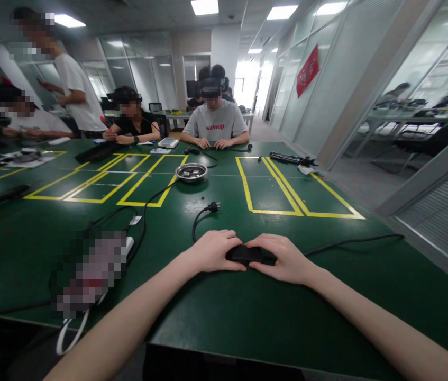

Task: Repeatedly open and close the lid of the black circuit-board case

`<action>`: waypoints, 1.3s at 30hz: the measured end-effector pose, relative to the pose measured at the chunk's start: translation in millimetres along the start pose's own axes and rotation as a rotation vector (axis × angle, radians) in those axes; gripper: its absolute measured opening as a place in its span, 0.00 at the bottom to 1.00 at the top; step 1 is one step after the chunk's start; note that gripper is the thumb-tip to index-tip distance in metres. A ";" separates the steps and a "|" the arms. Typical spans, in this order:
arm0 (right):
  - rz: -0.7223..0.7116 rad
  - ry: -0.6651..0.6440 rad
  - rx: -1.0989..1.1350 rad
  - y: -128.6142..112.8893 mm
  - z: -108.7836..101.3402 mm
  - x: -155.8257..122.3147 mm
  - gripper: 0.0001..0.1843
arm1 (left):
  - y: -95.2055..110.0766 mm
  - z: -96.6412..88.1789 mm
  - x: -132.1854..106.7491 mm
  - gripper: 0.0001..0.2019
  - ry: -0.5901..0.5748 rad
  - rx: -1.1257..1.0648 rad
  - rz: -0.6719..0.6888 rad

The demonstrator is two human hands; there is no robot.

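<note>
Both my hands grip a small black power adapter (245, 254) low over the green table (216, 317). My left hand (216, 251) pinches its left end, thumb and fingers closed round it. On the opposite end, my right hand (283, 256) is closed in the same way. A black cord runs from beside my left hand to a two-pin plug (212, 207) lying just beyond it. Another black cable (354, 243) stretches away to the right from behind my right hand. The fingers cover much of the adapter's ends.
Beyond the plug sits a round metal dish (191, 172) with small metal parts. A blurred-out item (92, 270) and black cables lie at the left. Yellow tape (275, 212) marks rectangles on the table. A tool (293, 159) lies far right. Several people sit or stand across the table.
</note>
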State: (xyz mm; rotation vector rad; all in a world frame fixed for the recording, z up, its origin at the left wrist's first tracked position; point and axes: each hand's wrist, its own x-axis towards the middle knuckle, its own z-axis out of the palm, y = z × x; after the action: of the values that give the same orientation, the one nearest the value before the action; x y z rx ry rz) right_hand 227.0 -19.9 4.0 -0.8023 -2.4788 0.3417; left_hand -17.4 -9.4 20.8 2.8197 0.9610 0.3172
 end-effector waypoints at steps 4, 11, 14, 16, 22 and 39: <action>0.001 -0.021 0.007 0.4 -2.3 -1.1 0.12 | 2.2 2.1 1.0 0.17 -0.008 0.023 0.003; -0.004 -0.089 -0.109 -1.8 -5.4 0.9 0.15 | 7.3 0.1 1.7 0.18 -0.026 0.043 -0.008; -0.042 -0.080 -0.200 0.2 -2.3 1.4 0.15 | 5.9 -1.8 1.2 0.21 0.014 0.010 -0.005; -0.068 -0.061 -0.241 2.2 -0.4 1.1 0.16 | 3.9 -2.7 1.4 0.22 0.026 0.004 0.010; -0.078 -0.050 -0.255 2.2 -1.9 1.0 0.18 | 0.7 -4.7 2.6 0.12 -0.012 -0.026 0.015; -0.045 0.056 -0.170 3.0 0.3 0.9 0.28 | 0.2 -5.4 0.4 0.15 0.055 -0.358 -0.200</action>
State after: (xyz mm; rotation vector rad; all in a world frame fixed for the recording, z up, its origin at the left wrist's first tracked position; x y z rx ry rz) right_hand 227.7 -17.0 2.9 -0.8109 -2.4928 0.0916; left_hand -18.3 -8.9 26.1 2.3844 1.0660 0.4890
